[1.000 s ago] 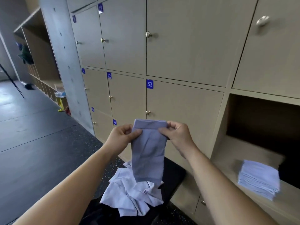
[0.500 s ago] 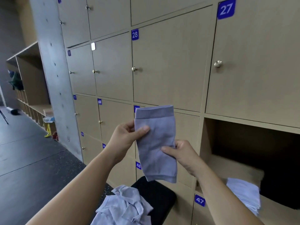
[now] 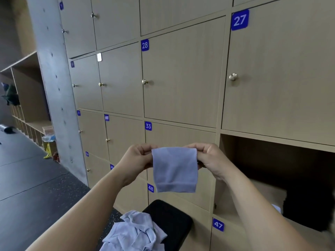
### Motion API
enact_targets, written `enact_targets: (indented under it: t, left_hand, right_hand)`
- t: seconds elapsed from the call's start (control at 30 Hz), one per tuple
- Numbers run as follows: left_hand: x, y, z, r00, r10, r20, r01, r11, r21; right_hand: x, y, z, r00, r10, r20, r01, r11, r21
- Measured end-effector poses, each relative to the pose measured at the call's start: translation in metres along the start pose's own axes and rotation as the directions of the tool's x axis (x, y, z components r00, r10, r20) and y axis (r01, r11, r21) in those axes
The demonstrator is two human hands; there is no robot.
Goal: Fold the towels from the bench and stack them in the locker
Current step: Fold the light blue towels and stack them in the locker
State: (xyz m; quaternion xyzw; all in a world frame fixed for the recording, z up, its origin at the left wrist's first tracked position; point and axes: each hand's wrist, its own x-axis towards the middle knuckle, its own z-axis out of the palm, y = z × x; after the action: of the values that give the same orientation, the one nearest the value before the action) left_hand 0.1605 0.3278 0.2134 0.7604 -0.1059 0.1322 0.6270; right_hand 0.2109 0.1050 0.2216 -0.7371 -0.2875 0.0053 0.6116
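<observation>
Both hands, left [image 3: 138, 158] and right [image 3: 208, 157], pinch the folded towel's [image 3: 175, 171] top corners, it hangs between them, the locker [image 3: 253, 200] lies rightward, likely nearer the right hand.

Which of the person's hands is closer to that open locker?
The right hand. It pinches one top corner of the folded towel, just left of the open locker; the left hand pinches the other corner, farther left.
</observation>
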Motion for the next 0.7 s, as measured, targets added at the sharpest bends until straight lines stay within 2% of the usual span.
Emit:
enact_targets:
  t: [0.13,0.3,0.37,0.43,0.57,0.63,0.7]
  left_hand:
    - [-0.001,-0.006,0.003,0.995,-0.091,0.036,0.094,0.991,-0.096]
    - [-0.004,-0.008,0.009,0.975,-0.184,0.128,0.201,0.971,-0.133]
    - [-0.005,-0.01,0.013,0.977,-0.17,0.125,0.173,0.985,-0.015]
    - [-0.003,-0.014,0.019,0.988,-0.107,0.113,0.085,0.979,0.186]
    - [0.002,-0.019,0.04,0.984,0.003,0.18,-0.093,0.864,0.495]
    - [0.006,-0.021,0.049,0.984,0.053,0.169,-0.14,0.82,0.556]
    - [0.008,-0.023,0.057,0.986,0.082,0.147,-0.15,0.824,0.546]
  right_hand:
    - [-0.002,0.003,0.0,0.999,0.03,-0.02,-0.031,0.999,-0.013]
    - [-0.006,0.01,0.0,0.997,0.076,-0.016,-0.076,0.997,-0.024]
    - [-0.009,0.014,0.001,0.994,0.107,0.008,-0.107,0.994,-0.039]
    - [-0.012,0.019,0.002,0.991,0.134,0.029,-0.133,0.99,-0.048]
    - [-0.017,0.027,0.003,0.984,0.17,0.046,-0.168,0.984,-0.06]
    - [-0.02,0.03,0.002,0.982,0.183,0.048,-0.179,0.98,-0.085]
    - [-0.024,0.032,-0.002,0.981,0.189,0.04,-0.186,0.98,-0.078]
